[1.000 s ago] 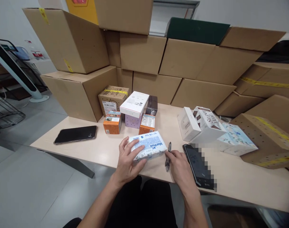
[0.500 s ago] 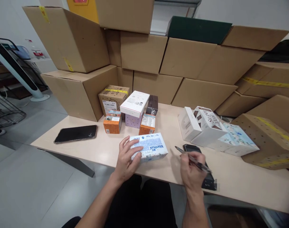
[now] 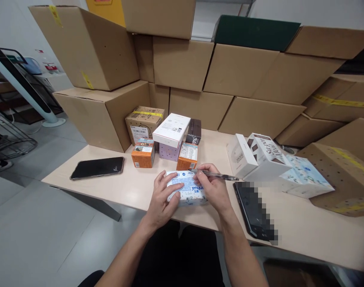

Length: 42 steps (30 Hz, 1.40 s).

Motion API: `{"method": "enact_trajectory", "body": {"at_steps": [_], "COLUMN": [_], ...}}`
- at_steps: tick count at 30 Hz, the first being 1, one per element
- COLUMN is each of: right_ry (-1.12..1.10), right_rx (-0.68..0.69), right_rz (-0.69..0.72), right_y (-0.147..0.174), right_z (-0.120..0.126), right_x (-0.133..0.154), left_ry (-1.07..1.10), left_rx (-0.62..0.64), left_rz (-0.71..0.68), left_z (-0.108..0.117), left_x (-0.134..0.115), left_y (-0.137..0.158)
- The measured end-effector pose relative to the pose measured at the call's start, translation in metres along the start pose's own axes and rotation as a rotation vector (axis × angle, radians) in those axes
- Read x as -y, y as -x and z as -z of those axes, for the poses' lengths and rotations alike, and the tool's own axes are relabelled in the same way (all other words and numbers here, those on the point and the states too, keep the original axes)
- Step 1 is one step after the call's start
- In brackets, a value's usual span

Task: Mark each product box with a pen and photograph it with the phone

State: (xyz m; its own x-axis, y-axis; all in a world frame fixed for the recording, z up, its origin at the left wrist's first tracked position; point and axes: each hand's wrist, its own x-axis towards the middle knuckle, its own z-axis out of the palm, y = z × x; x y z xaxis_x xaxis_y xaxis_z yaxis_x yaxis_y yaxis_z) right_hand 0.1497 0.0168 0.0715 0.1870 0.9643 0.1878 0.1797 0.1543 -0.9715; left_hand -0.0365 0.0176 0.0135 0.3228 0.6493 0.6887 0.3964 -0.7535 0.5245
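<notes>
A white and blue Manhua tissue pack (image 3: 186, 185) lies near the table's front edge. My left hand (image 3: 165, 195) holds its left end, fingers across the top and thumb along the near side. My right hand (image 3: 213, 187) is closed on a pen (image 3: 217, 174), whose tip points left above the pack's far edge. The right fingertips are over the pack's right part and cover some of its print; whether they touch it I cannot tell. Right of that hand, a black handheld device (image 3: 252, 211) lies on the table, partly blurred out.
A phone (image 3: 97, 167) lies at the left. Behind the pack stand orange boxes (image 3: 142, 157), a white box (image 3: 172, 129) on a purple one, and a dark box (image 3: 194, 129). White cartons (image 3: 264, 155) and a floral pack (image 3: 309, 173) stand right. Large cardboard boxes (image 3: 182, 65) line the back.
My right hand has moved left with the pen, from above the handheld device to over the tissue pack's right part. My left hand stays on the pack. The view has shifted slightly.
</notes>
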Motion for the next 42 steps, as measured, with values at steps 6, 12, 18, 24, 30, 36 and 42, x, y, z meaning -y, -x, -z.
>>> {"method": "enact_trajectory", "body": {"at_steps": [6, 12, 18, 24, 30, 36, 42], "right_ry": [0.175, 0.229, 0.284, 0.307, 0.293, 0.097, 0.004], "right_rx": [-0.011, -0.003, 0.011, 0.003, 0.024, -0.122, -0.522], "right_rz": [0.086, 0.087, 0.116, 0.130, 0.131, 0.149, 0.225], "right_y": [0.006, 0.005, 0.004, 0.005, 0.004, 0.009, 0.022], "right_z": [-0.001, -0.002, -0.003, -0.004, -0.004, -0.005, 0.022], "right_x": [-0.011, -0.011, -0.011, -0.011, -0.010, -0.009, -0.021], "left_ry": [0.032, 0.040, 0.055, 0.053, 0.049, 0.046, 0.034], "left_rx": [0.017, 0.023, 0.024, 0.033, 0.035, 0.033, 0.048], "left_rz": [0.027, 0.026, 0.030, 0.038, 0.047, 0.032, 0.069], "left_z": [0.000, 0.000, 0.000, 0.001, 0.000, 0.000, 0.002], "left_x": [0.000, -0.001, 0.000, -0.001, 0.001, 0.000, -0.004], "left_y": [-0.001, -0.001, -0.001, -0.001, 0.000, 0.000, -0.001]}}
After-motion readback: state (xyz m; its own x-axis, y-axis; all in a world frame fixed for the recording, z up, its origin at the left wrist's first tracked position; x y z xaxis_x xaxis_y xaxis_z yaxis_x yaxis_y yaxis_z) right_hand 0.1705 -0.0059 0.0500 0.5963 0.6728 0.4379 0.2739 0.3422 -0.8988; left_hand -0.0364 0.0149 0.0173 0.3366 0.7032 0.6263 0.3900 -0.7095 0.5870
